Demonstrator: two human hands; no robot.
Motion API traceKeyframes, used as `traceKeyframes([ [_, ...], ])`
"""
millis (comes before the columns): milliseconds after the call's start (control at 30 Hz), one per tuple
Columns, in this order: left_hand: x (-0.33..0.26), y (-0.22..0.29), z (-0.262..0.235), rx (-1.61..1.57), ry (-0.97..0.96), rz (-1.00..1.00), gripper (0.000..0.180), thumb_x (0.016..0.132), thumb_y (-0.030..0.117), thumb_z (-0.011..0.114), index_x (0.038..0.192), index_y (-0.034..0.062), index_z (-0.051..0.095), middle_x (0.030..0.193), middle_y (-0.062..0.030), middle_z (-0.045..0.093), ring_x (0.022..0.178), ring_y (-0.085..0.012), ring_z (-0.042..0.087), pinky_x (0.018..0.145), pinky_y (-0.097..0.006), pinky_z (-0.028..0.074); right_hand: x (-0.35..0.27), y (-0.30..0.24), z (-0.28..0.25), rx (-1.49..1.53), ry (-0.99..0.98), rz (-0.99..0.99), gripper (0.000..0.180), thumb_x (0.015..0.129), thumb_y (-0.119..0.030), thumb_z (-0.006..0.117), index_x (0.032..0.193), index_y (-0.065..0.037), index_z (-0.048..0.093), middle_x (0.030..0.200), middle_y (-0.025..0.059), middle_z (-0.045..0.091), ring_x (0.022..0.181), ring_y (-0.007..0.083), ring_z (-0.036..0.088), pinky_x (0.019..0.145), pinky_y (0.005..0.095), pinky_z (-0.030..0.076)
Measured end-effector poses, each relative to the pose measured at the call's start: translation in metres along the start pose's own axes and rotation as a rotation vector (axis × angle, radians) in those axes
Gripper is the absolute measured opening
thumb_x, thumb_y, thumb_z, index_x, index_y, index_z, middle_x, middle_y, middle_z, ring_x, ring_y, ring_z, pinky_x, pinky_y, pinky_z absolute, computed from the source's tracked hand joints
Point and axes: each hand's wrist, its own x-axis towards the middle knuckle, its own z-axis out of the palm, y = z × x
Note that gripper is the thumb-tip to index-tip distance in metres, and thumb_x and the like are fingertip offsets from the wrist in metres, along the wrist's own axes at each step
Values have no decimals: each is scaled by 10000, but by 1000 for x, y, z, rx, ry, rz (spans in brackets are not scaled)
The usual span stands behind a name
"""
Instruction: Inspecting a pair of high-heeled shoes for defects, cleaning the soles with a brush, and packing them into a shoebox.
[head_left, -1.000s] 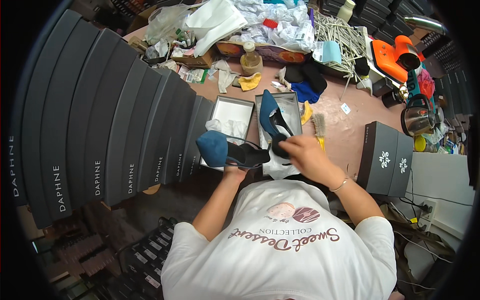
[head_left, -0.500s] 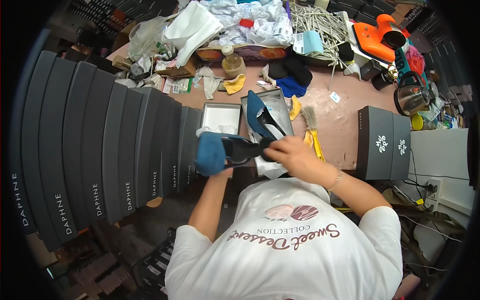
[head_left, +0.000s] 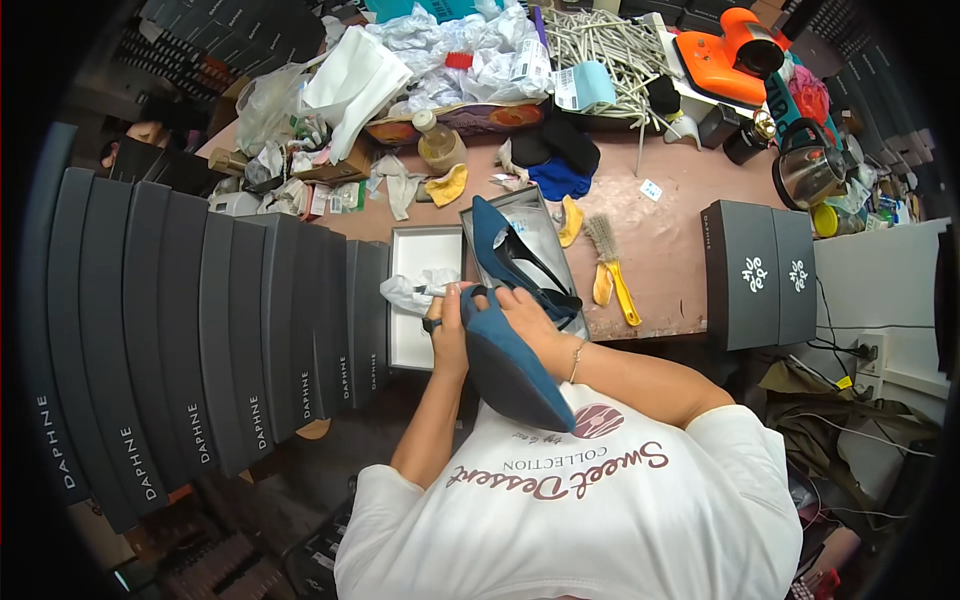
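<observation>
A dark blue high-heeled shoe (head_left: 512, 370) is held close in front of my shirt, its dark sole facing up and its pointed toe toward me. My left hand (head_left: 450, 342), with a dark ring, has its fingers closed at the heel end. My right hand (head_left: 532, 328) grips the shoe from the right side, some fingers hidden behind it. The matching blue shoe (head_left: 490, 238) lies in an open grey shoebox (head_left: 467, 245) just beyond. Beside that box is an open white-lined box part (head_left: 425, 252) with crumpled white tissue paper (head_left: 408, 292) in it.
Stacked dark shoeboxes (head_left: 235, 330) fill the left side. A yellow-handled brush (head_left: 618, 275) and yellow cloth (head_left: 570, 222) lie right of the open box. Two dark shoeboxes (head_left: 742, 275) stand farther right. Behind are a bottle (head_left: 438, 145), black pads (head_left: 568, 148) and an orange device (head_left: 720, 65).
The shoe in my hands has turned from toe-left to toe toward me, sole up. My left hand has come to its heel end. The view has shifted slightly.
</observation>
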Motion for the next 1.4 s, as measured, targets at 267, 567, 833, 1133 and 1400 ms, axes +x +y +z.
traceKeyframes([
  [267,15,-25,-16,-586,-26,-424,357,979,390,456,953,61,590,878,-110,640,799,-206,648,761,-329,547,-11,27,-20,1103,-303,87,317,759,12,523,1039,-10,670,989,189,658,933,326,621,843,343,486],
  [567,9,-72,-18,-657,-85,20,186,928,249,546,1032,98,577,1038,-81,639,958,-213,628,877,-362,508,-8,17,-19,66,176,-198,344,748,-99,578,1078,-16,625,1116,91,578,969,234,525,804,336,440],
  [833,0,-51,-25,-110,-51,-286,355,1002,295,390,859,59,614,802,-48,631,779,-163,599,755,-307,490,-9,14,15,357,-180,8,232,757,-115,597,945,-4,676,921,117,644,861,301,585,764,356,491],
  [1133,12,-71,-30,-598,101,-441,266,921,373,573,1008,124,608,956,-45,660,864,-195,649,775,-345,544,-43,58,-50,913,113,387,350,755,46,508,1075,6,641,1008,84,662,910,190,614,840,299,480],
  [1400,-3,-11,-7,130,-99,-150,294,964,359,511,1001,78,589,933,-43,630,837,-145,615,743,-303,522,-60,30,-15,-58,75,-40,179,733,-132,596,893,-129,678,776,0,548,806,194,531,682,315,447],
])
